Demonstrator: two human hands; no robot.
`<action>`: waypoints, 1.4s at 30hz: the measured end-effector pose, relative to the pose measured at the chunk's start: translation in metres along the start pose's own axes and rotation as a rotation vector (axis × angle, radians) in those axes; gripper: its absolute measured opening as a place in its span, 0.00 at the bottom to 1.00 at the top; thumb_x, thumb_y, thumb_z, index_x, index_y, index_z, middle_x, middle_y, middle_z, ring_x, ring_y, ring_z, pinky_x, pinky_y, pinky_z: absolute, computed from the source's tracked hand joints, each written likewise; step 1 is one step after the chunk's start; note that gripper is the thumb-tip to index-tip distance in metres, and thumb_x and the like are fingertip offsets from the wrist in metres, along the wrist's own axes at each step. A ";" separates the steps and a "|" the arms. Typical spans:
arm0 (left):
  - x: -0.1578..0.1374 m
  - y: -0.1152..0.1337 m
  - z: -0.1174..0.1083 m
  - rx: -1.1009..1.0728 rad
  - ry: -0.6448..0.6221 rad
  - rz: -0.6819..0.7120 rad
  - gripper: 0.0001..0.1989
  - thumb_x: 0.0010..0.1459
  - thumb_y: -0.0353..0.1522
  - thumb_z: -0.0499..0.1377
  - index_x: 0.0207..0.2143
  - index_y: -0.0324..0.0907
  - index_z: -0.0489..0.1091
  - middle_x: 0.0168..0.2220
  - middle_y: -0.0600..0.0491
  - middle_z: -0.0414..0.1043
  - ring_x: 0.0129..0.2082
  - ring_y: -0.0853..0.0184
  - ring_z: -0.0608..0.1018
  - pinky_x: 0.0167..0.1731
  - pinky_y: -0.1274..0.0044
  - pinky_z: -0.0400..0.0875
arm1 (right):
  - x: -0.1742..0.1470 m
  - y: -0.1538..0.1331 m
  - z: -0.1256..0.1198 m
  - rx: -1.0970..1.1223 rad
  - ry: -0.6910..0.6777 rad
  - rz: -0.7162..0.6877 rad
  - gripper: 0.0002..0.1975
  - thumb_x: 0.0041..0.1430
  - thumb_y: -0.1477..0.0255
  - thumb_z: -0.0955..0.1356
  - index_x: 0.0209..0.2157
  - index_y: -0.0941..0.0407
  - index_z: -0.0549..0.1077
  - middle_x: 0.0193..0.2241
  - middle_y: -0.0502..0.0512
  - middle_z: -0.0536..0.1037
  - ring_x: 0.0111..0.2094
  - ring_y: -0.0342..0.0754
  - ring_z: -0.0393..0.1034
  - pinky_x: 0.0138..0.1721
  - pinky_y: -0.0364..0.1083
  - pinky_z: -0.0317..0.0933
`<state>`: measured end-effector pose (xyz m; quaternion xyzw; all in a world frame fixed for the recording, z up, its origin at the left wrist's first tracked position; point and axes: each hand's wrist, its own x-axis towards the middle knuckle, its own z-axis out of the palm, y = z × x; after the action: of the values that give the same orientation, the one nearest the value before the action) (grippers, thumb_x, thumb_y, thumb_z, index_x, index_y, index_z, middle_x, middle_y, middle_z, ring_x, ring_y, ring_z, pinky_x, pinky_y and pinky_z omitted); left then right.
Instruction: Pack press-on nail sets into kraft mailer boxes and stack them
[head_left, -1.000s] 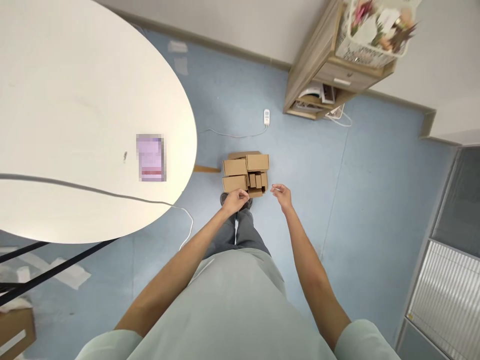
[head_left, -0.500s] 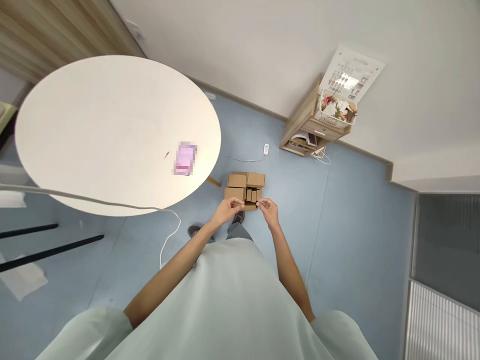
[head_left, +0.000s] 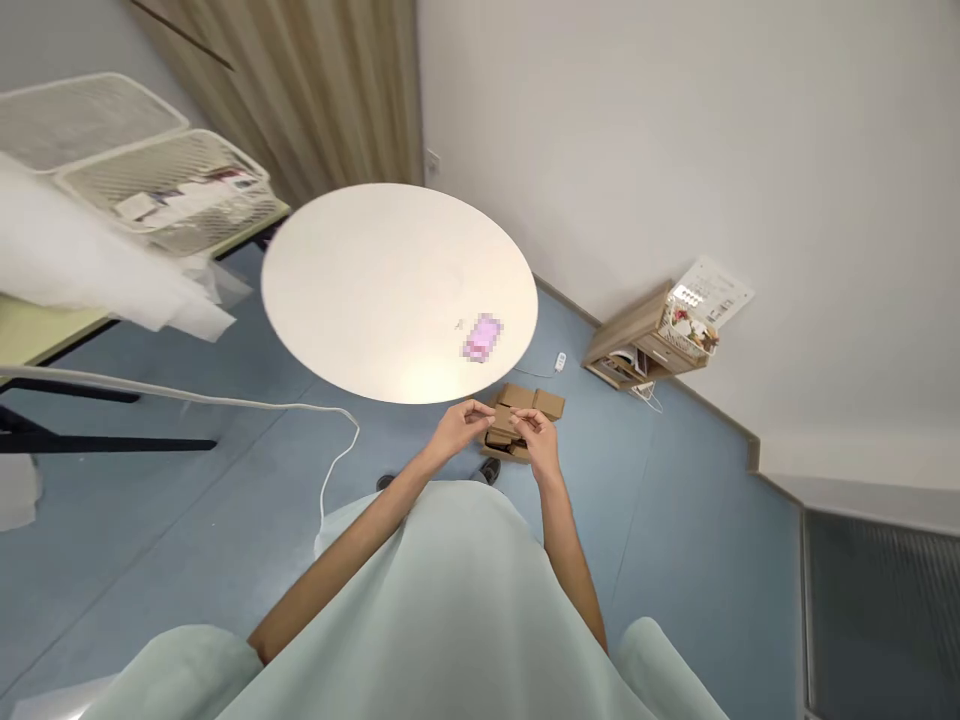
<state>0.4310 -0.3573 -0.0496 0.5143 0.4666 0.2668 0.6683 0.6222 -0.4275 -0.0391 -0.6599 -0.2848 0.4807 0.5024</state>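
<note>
My left hand (head_left: 459, 430) and my right hand (head_left: 540, 440) are held out in front of my body, a short gap apart. On each hand the thumb and fingertips meet in a pinch. Whatever they pinch, if anything, is too small to make out. Below and beyond the hands, a group of brown cardboard boxes (head_left: 550, 404) rests on the floor, partly hidden by the fingers. The hands look to be above the boxes rather than on them.
A round white table (head_left: 375, 290) stands ahead, bearing a blurred pink-purple item (head_left: 482, 338). A wooden cabinet (head_left: 634, 340) with a basket (head_left: 684, 328) is by the wall. A white cable (head_left: 334, 462) hangs at left, near a side table (head_left: 19, 330) with mesh baskets (head_left: 169, 190).
The camera view has tilted up and turned left, bringing the side table and mesh baskets into sight. Both hands keep their pinch, the right one slightly nearer the left.
</note>
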 end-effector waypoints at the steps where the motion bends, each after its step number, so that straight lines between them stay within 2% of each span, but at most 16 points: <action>1: -0.006 0.001 -0.016 -0.016 0.022 0.023 0.18 0.53 0.47 0.70 0.40 0.45 0.81 0.49 0.45 0.86 0.48 0.54 0.86 0.53 0.62 0.80 | -0.004 -0.003 0.019 -0.007 -0.014 -0.007 0.15 0.52 0.58 0.79 0.36 0.51 0.80 0.51 0.59 0.87 0.51 0.56 0.81 0.56 0.54 0.73; 7: -0.042 -0.001 -0.109 -0.106 0.205 0.062 0.17 0.55 0.45 0.69 0.41 0.44 0.81 0.46 0.45 0.86 0.45 0.55 0.86 0.51 0.65 0.80 | -0.029 -0.012 0.125 -0.058 -0.118 -0.016 0.17 0.53 0.55 0.79 0.39 0.51 0.80 0.51 0.59 0.87 0.49 0.58 0.82 0.53 0.56 0.74; 12: -0.067 -0.002 -0.169 -0.208 0.321 0.050 0.18 0.56 0.44 0.68 0.43 0.43 0.81 0.47 0.45 0.86 0.45 0.56 0.85 0.50 0.66 0.79 | -0.038 -0.025 0.195 -0.124 -0.284 0.006 0.16 0.56 0.56 0.79 0.39 0.50 0.81 0.52 0.58 0.87 0.50 0.57 0.83 0.55 0.56 0.73; 18: -0.078 -0.008 -0.241 -0.236 0.451 0.047 0.19 0.57 0.46 0.68 0.45 0.43 0.81 0.47 0.45 0.86 0.45 0.56 0.85 0.47 0.67 0.79 | -0.021 -0.035 0.273 -0.170 -0.397 0.038 0.14 0.55 0.58 0.79 0.38 0.51 0.81 0.52 0.59 0.87 0.50 0.56 0.82 0.56 0.55 0.71; 24: -0.074 -0.004 -0.328 -0.159 0.567 -0.012 0.20 0.57 0.48 0.68 0.45 0.45 0.81 0.44 0.47 0.86 0.44 0.55 0.85 0.44 0.67 0.79 | 0.017 -0.032 0.360 -0.147 -0.490 0.089 0.13 0.54 0.60 0.79 0.38 0.51 0.82 0.52 0.59 0.87 0.51 0.56 0.82 0.55 0.54 0.70; 27: -0.068 0.006 -0.377 -0.125 0.588 -0.069 0.21 0.56 0.49 0.68 0.45 0.45 0.81 0.41 0.47 0.85 0.41 0.55 0.85 0.40 0.67 0.79 | 0.040 -0.034 0.405 -0.120 -0.495 0.102 0.14 0.54 0.59 0.79 0.39 0.51 0.82 0.51 0.60 0.87 0.50 0.56 0.82 0.54 0.54 0.70; 33: -0.032 0.026 -0.464 -0.125 0.644 -0.068 0.23 0.55 0.52 0.69 0.42 0.44 0.79 0.46 0.44 0.85 0.47 0.54 0.85 0.47 0.66 0.79 | 0.077 -0.050 0.478 -0.067 -0.492 0.107 0.12 0.53 0.60 0.79 0.36 0.51 0.81 0.50 0.59 0.87 0.49 0.55 0.81 0.56 0.55 0.70; 37: 0.001 0.033 -0.505 -0.180 0.633 -0.098 0.24 0.54 0.53 0.69 0.42 0.44 0.79 0.46 0.45 0.85 0.48 0.54 0.84 0.48 0.67 0.80 | 0.094 -0.064 0.503 -0.065 -0.471 0.109 0.11 0.53 0.61 0.79 0.34 0.51 0.80 0.48 0.58 0.88 0.49 0.54 0.80 0.56 0.55 0.70; 42: 0.049 0.034 -0.557 -0.165 0.597 -0.115 0.23 0.55 0.52 0.70 0.42 0.44 0.80 0.44 0.46 0.85 0.47 0.55 0.84 0.47 0.68 0.81 | 0.108 -0.079 0.520 -0.121 -0.412 0.111 0.11 0.55 0.60 0.78 0.36 0.50 0.82 0.49 0.59 0.87 0.48 0.55 0.80 0.56 0.56 0.71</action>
<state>-0.0447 -0.0612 -0.0551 0.3300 0.6472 0.4048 0.5554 0.1927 -0.1058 -0.0196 -0.5914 -0.3729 0.6144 0.3657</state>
